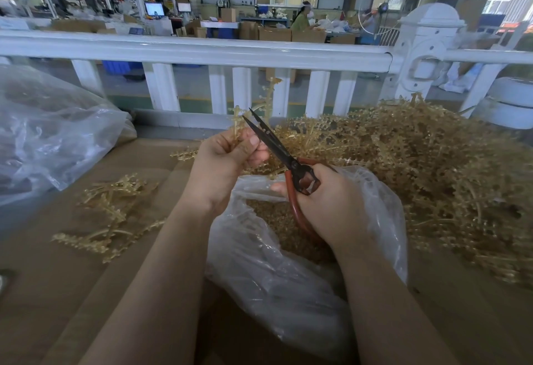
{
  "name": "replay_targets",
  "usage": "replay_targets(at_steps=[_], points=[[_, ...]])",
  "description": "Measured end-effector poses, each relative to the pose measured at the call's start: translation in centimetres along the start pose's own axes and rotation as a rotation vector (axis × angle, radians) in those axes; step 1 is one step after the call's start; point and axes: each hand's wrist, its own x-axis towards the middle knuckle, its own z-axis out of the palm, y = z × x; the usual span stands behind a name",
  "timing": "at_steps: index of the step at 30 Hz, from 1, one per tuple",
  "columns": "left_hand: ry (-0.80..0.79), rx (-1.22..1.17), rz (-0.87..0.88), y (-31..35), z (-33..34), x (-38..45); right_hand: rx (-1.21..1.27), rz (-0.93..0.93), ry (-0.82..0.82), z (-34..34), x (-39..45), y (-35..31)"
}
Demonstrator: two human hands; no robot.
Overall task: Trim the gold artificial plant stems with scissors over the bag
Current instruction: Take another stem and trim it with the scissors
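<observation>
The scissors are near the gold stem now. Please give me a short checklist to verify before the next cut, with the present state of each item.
1. Left hand grips the gold stem: ok, fingers are curled round its lower part.
2. Right hand holds the scissors by the red handles: ok.
3. Blades are apart, ready to close: cannot tell; only the tips look slightly split.
4. Left thumb is away from the blades: not ok, it lies right beside them.
5. Open plastic bag lies below the hands to catch trimmings: ok.
6. More stems are within reach: ok, the big pile lies to the right.
</observation>
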Motion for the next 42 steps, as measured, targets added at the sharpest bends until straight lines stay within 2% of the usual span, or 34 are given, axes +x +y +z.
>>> replay_targets(at_steps=[13,26,35,42], points=[[0.017,0.042,0.005,-0.83,-0.20,0.35,-0.061,-0.004,0.015,-0.29,0.06,-0.06],[0.004,0.033,0.008,-0.67,-0.21,0.32,0.036,0.000,0.006,0.00,0.15,0.33],[-0.030,0.138,0.071,-0.95,-0.29,0.25,-0.046,0.004,0.005,-0.29,0.02,0.15],[-0.058,0.047,0.047,-0.72,-0.06,0.20,-0.053,0.022,0.025,-0.32,0.04,0.09]])
